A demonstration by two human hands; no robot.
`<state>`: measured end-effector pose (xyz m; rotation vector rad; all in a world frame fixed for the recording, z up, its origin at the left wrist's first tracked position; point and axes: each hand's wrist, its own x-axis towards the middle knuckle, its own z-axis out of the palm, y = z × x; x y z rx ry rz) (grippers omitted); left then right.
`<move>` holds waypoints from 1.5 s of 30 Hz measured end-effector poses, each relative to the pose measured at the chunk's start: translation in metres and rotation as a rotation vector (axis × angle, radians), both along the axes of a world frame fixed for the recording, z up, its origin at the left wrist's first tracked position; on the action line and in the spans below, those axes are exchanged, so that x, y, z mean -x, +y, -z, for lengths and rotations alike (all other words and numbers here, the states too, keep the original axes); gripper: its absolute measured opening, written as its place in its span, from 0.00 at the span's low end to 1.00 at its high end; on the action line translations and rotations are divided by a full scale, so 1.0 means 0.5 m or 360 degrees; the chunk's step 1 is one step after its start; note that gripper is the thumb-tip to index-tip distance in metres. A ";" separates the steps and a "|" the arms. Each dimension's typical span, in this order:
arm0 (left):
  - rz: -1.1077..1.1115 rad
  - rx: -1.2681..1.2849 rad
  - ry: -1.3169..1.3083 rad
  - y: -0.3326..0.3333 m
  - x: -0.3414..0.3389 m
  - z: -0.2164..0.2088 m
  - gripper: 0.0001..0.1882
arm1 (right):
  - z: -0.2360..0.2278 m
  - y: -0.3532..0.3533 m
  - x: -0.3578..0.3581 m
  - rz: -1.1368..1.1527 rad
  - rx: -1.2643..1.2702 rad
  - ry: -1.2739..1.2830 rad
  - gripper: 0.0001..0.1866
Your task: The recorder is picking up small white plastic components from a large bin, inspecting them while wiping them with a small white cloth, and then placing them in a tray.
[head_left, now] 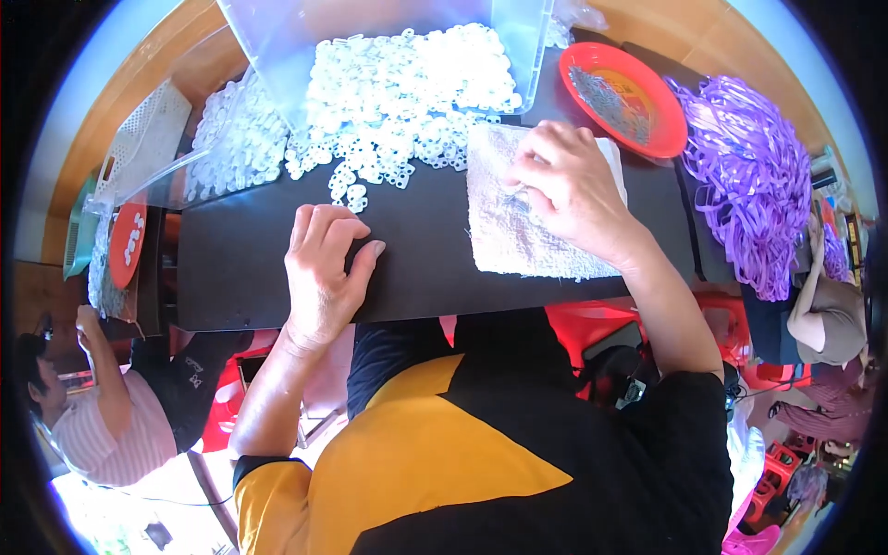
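Observation:
My left hand rests on the dark table, fingers bent and thumb held apart, with nothing visible in it. Just beyond its fingertips lie loose small white plastic pieces with holes, spilling from a large heap. Over a folded white cloth is my right hand, its thumb and fingers drawn together in a pinch. Whatever the pinch holds is too small or hidden to make out. A greyish patch of the cloth shows beneath those fingers.
A clear plastic bin backs the heap. At the far right are a red plate of thin metal pins and purple ribbons. More white pieces lie left. Co-workers sit on both sides, one in a striped shirt.

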<state>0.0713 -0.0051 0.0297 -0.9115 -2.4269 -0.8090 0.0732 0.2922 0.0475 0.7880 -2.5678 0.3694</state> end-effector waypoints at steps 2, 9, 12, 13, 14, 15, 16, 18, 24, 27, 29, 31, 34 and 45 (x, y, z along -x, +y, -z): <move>-0.0011 -0.0049 -0.0027 -0.004 -0.003 0.009 0.11 | 0.012 0.005 0.005 -0.0016 -0.0015 -0.0063 0.09; 0.0151 -0.0160 -0.0037 0.028 -0.015 0.012 0.11 | 0.005 0.019 0.005 0.0121 0.0098 0.0019 0.07; 0.0243 -0.0148 -0.0077 0.041 -0.013 0.007 0.10 | 0.010 0.051 0.002 0.0168 0.0018 0.0094 0.07; 0.0243 -0.0154 -0.0071 0.046 -0.013 0.007 0.10 | 0.013 0.052 -0.006 0.0165 -0.0027 -0.0012 0.09; 0.0285 -0.0177 -0.0087 0.053 -0.013 0.008 0.10 | 0.018 0.053 -0.009 0.0162 -0.0072 -0.0118 0.11; 0.0328 -0.0198 -0.0104 0.062 -0.012 0.008 0.10 | 0.027 0.054 -0.007 0.0146 -0.0008 -0.0172 0.10; 0.0357 -0.0198 -0.0094 0.075 -0.014 -0.001 0.10 | 0.026 0.052 -0.007 0.0141 -0.0010 -0.0166 0.10; 0.0425 -0.0254 -0.0125 0.104 -0.017 -0.006 0.10 | 0.024 0.045 -0.008 0.0170 0.0025 -0.0065 0.09; 0.0431 -0.0539 -0.0430 0.171 0.007 0.003 0.06 | -0.005 0.028 -0.013 0.0114 0.0086 0.0036 0.07; 0.0425 -0.0570 -0.0485 0.195 0.029 0.007 0.06 | -0.012 0.025 -0.023 0.0103 0.0045 0.0032 0.08; 0.0427 -0.0598 -0.0540 0.208 0.036 0.005 0.07 | -0.014 0.021 -0.029 0.0086 0.0075 0.0058 0.08; 0.0450 -0.0756 -0.1012 0.221 0.037 -0.001 0.07 | -0.018 0.015 -0.033 0.0065 0.0107 0.0083 0.08; 0.0420 -0.0829 -0.1488 0.221 0.036 -0.018 0.08 | -0.030 0.001 -0.035 -0.0023 0.0171 0.0098 0.08; 0.0477 -0.1379 -0.2016 0.138 0.004 -0.026 0.07 | -0.011 -0.071 -0.037 -0.0326 0.0954 -0.0406 0.09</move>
